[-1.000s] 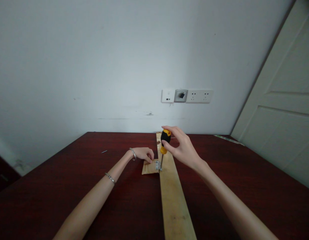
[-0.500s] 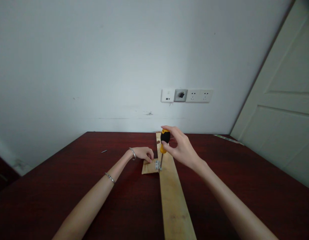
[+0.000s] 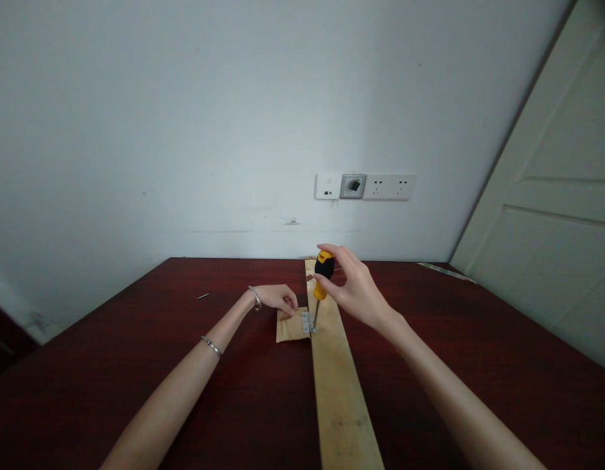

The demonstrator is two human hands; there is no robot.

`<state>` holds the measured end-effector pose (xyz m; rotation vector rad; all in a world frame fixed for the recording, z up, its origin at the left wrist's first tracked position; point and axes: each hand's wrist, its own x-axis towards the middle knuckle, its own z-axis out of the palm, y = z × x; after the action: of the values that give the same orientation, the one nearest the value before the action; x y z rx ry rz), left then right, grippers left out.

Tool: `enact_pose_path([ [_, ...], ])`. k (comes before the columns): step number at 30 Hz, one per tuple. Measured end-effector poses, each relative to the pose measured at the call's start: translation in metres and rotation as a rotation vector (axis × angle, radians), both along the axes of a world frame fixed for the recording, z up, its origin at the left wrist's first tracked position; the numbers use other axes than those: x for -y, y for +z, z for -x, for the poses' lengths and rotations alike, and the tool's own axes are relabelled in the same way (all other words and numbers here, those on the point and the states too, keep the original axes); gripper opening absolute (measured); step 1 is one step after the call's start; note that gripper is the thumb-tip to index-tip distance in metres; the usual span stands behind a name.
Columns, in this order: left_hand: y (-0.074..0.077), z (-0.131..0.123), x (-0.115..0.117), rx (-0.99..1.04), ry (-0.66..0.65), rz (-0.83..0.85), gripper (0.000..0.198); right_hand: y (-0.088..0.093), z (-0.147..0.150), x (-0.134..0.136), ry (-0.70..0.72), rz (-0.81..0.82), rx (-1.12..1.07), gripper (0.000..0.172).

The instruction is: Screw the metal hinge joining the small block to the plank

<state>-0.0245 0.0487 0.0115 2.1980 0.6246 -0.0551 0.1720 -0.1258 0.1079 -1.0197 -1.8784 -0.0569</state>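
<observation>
A long pale wooden plank lies on the dark red table, running away from me. A small wooden block lies against its left edge, joined by a small metal hinge. My right hand is closed on the black and yellow handle of a screwdriver, which stands upright with its tip on the hinge. My left hand rests with curled fingers pressing on the far edge of the small block. Both wrists show; the left arm wears two thin bracelets.
A small screw or nail lies on the table at the far left. A row of wall sockets sits on the white wall behind. A white door stands at the right, with a thin strip on the table near it.
The right hand's fingers have shifted slightly round the screwdriver handle. The left hand has edged a little further away. The view has shifted slightly.
</observation>
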Motion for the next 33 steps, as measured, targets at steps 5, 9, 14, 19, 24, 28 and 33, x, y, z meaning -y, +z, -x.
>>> enact_pose_path([
  [5, 0.001, 0.008, -0.001, 0.003, 0.017, 0.072, 0.030, 0.001, -0.003, 0.001, 0.019, 0.020, 0.004, 0.043],
  [9, -0.002, 0.011, 0.000, -0.035, 0.083, 0.259, 0.038, 0.001, -0.003, 0.002, 0.046, 0.048, -0.015, 0.047],
  [14, -0.003, 0.011, 0.001, -0.013, 0.055, 0.322, 0.042, 0.002, 0.000, 0.002, 0.054, 0.049, -0.030, 0.042],
  [19, 0.000, 0.012, 0.003, -0.038, 0.046, 0.320, 0.042, 0.000, -0.001, 0.001, 0.011, 0.076, -0.098, 0.039],
  [24, 0.002, 0.012, 0.005, -0.049, 0.079, 0.332, 0.041, 0.002, -0.001, 0.002, 0.055, 0.061, -0.095, 0.045],
  [28, 0.004, 0.011, 0.006, -0.050, 0.079, 0.331, 0.040, 0.002, -0.001, 0.002, 0.061, 0.050, -0.072, 0.042],
  [33, 0.007, 0.011, 0.008, -0.055, 0.079, 0.323, 0.038, 0.001, -0.004, 0.000, -0.008, 0.053, -0.039, 0.042],
])
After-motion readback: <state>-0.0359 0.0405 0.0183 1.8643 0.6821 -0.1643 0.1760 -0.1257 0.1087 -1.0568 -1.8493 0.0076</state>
